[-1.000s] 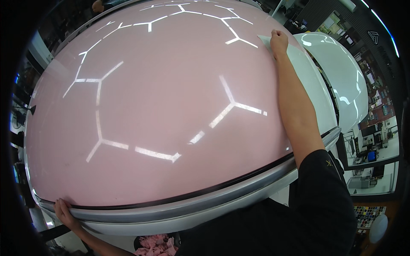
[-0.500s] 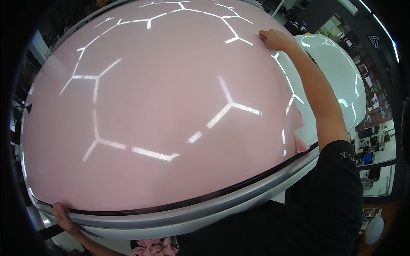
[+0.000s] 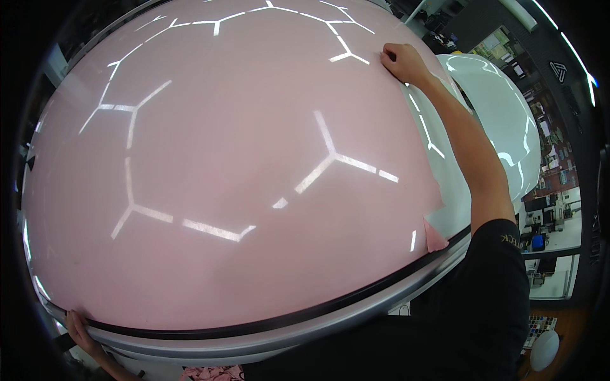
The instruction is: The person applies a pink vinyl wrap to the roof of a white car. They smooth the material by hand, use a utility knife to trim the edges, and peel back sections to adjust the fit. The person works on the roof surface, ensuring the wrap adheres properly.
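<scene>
Pink film (image 3: 222,146) covers pale car roof (image 3: 454,190), lying mostly left of right hand (image 3: 400,62), curled at its right edge, nearer; left hand (image 3: 81,331) on silver rail (image 3: 254,347). Both grips: can't tell.

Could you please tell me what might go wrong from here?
The pink film might tear at its ragged right edge, near the loose flap. The nearby black sleeve could brush that flap. With the right hand stretched far out and the left hand by the silver rail, a slip might upset the person's balance.
</scene>
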{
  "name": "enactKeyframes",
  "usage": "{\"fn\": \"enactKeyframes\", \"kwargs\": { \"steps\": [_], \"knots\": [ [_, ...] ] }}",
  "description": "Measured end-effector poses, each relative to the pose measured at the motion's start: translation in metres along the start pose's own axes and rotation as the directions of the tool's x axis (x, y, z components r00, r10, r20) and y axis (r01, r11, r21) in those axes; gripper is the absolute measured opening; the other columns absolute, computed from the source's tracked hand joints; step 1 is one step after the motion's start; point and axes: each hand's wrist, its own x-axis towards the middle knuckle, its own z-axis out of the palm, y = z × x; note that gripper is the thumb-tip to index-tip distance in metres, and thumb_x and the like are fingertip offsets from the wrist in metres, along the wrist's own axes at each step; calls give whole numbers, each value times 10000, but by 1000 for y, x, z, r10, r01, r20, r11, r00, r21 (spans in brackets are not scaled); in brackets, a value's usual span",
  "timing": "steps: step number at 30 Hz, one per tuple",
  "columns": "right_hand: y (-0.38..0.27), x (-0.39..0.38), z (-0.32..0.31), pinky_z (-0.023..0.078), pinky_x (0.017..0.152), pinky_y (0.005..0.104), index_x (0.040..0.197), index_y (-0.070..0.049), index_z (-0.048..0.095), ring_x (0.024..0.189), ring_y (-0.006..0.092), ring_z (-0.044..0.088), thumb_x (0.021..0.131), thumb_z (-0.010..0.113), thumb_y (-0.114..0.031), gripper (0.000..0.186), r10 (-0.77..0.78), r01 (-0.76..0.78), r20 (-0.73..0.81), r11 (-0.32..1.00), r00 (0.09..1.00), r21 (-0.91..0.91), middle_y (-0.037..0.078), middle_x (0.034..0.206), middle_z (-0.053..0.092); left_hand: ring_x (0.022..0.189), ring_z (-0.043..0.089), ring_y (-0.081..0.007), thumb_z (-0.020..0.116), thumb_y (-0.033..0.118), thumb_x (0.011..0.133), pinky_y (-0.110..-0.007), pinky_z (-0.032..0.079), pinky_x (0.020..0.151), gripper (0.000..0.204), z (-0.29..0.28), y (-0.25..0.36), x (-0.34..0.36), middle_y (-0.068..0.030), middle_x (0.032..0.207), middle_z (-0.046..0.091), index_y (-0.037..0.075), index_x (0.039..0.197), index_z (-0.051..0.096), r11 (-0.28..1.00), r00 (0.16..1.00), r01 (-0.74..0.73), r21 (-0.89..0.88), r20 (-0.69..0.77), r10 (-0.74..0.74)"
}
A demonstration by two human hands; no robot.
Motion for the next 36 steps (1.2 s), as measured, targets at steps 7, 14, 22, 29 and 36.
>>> {"fn": "enactKeyframes", "kwargs": {
  "steps": [7,14,22,29,36],
  "knots": [
    [-11,-10,3,486,644,433,890,-16,657,673,369,632,888,638,-197,182,55,-33,-186,992,981,120,188,750,659,746,370,-189,432,158,1063,-341,312,737,336,-15,-17,-11,-53,764,356,-9,771,432,997,997,72,-33,-27,-73],
    [22,5,-35,468,648,400,929,-12,620,666,237,591,1033,533,-301,319,134,-96,-236,982,962,165,155,676,561,739,372,-196,449,188,1054,-367,294,713,386,-1,-7,-2,-50,727,360,13,717,385,999,999,-39,11,-34,40],
    [-18,2,-20,489,774,527,912,-47,656,882,435,648,1017,514,-409,403,120,-98,144,983,982,-153,215,883,693,733,374,-234,485,167,1014,-390,296,699,376,16,40,4,-84,675,364,28,671,418,994,992,-61,86,-109,70],
    [-17,-13,-16,485,770,510,875,-28,654,844,437,619,968,591,-234,234,-11,11,7,999,1000,-53,206,840,668,734,372,-245,482,180,998,-401,291,684,371,20,53,5,-89,679,361,24,667,425,991,990,-43,129,-125,59],
    [-13,8,20,496,761,510,852,-14,680,852,431,652,881,604,-127,139,-34,52,-169,994,985,101,228,865,682,724,503,-270,554,277,964,-432,400,703,354,-12,-4,-37,-86,714,547,47,699,599,996,961,93,-6,-260,-92]
  ]
}}
